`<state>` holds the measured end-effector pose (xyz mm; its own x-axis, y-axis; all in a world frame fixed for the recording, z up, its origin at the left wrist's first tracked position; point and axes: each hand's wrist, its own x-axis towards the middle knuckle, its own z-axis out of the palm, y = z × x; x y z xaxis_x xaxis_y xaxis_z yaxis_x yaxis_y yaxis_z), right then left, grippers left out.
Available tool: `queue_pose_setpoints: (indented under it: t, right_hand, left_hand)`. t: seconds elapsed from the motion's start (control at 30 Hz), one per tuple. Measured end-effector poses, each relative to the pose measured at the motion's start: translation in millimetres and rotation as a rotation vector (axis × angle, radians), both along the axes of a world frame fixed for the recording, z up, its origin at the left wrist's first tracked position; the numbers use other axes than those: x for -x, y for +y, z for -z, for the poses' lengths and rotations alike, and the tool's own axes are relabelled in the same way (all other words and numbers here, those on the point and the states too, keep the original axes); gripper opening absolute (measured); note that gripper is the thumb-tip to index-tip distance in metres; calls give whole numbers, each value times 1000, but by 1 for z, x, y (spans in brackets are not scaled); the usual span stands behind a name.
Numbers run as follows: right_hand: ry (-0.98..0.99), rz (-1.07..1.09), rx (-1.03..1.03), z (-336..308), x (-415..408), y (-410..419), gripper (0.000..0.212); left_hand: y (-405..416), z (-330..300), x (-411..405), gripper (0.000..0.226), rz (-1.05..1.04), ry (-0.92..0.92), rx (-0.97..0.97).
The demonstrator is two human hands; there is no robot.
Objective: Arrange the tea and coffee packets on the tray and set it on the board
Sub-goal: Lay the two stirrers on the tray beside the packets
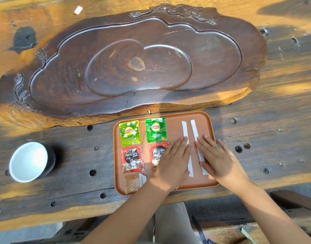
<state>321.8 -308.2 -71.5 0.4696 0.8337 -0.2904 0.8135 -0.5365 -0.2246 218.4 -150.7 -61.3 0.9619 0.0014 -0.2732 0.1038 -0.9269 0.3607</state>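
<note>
An orange-brown tray lies on the wooden table just in front of the large dark carved board. On it sit two green Lipton tea packets, two red Nescafe packets, a brown sugar packet and two long white stick sachets. My left hand lies flat on the tray, covering part of the right Nescafe packet and touching the left stick. My right hand lies flat with its fingers on the right stick. Neither hand grips anything.
A white-lined dark cup stands on the table to the left of the tray. A small white scrap lies at the far left beyond the board. The table top has several round holes. Its front edge runs just below the tray.
</note>
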Motion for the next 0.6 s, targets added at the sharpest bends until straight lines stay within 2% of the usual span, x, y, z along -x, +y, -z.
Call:
queue_pose_setpoints:
  t: [0.23,0.37,0.6]
  right_hand:
    - [11,45,-18,0,1,-3,58]
    - [10,39,-15,0,1,-5,59]
    - [-20,18,-37,2,1,-5,58]
  left_hand:
    - [3,-3,4,73,31,51,-62]
    - [3,-3,7,72,15,60,-9]
    - [2,-2,7,73,6,70,-36]
